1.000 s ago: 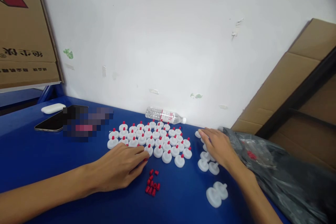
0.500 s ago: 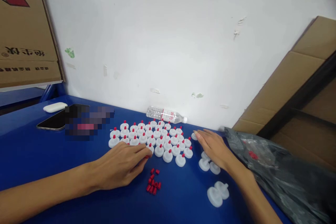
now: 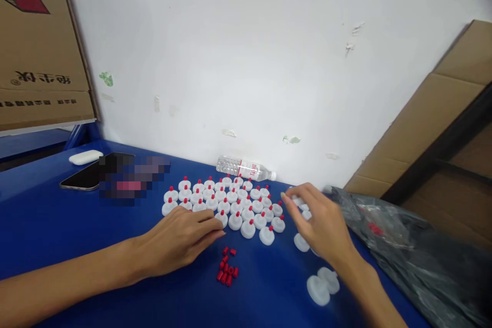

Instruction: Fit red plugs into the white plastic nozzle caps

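Observation:
Several white round caps with red tips (image 3: 248, 229) stand grouped on the blue table (image 3: 154, 300). At the group's front left edge is my left hand (image 3: 184, 240), its fingers bent together; whatever they hold, if anything, is hidden. A small pile of loose red tips (image 3: 226, 268) lies in front of that hand. On the right, my right hand (image 3: 319, 218) hovers over white caps without tips (image 3: 301, 242), thumb and forefinger curved with a gap between them. Nearer the front edge lie two more bare white pieces (image 3: 318, 290), touching each other.
A clear plastic bottle (image 3: 246, 168) lies along the wall behind the caps. A phone (image 3: 82, 177) and a white case (image 3: 86, 157) rest at the left, beside a blurred patch. Dark plastic bags (image 3: 426, 256) cover the right side. Cardboard (image 3: 42, 51) stands at the upper left.
My right hand has gone from lying flat with stretched fingers to a raised, curved shape. My left hand has barely moved. The view has shifted slightly.

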### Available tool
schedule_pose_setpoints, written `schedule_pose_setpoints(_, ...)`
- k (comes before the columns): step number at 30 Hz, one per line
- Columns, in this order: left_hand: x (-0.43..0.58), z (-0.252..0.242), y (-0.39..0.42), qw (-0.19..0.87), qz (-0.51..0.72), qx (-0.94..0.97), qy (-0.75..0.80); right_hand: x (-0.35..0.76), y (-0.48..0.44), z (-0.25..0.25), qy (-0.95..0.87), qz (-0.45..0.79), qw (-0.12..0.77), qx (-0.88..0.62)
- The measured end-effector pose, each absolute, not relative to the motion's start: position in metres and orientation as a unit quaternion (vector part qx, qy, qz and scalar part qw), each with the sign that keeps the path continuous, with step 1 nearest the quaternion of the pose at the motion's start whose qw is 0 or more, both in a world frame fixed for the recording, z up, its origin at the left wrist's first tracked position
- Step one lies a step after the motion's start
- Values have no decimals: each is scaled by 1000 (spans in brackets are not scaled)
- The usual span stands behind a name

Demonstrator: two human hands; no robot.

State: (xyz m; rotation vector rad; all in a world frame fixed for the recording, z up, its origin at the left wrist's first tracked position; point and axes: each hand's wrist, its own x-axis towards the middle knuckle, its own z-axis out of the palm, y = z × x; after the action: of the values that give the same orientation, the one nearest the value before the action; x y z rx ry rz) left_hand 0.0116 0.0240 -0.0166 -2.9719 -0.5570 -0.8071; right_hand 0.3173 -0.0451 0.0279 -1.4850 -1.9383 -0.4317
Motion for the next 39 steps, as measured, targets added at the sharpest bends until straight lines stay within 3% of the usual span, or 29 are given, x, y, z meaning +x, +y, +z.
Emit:
schedule_pose_setpoints(7, 13, -18, 27, -66, -305, -934, -174, 263, -54, 11, -853, -141, 263, -427)
schedule_pose_setpoints(16, 13, -28, 28, -99, -383, -904, -165, 252, -57, -3, -849, -120, 344, -382)
schedule_pose_setpoints(24, 11, -24, 24, -113, -340, -927, -110, 247, -58, -3, -846, -123, 359, -374)
schedule_pose_setpoints(28, 7, -22, 28, -139, -337, -929, -66, 244, -60, -3, -834, -10, 399, -382)
schedule_pose_setpoints(35, 5, -21, 33, -76, -404, -910, 50, 241, -61, 5, -758, 218, 439, -430)
schedule_pose_setpoints(39, 5, -24, 32, -114, -394, -911, 52, 240, -59, 5, -733, 264, 454, -433)
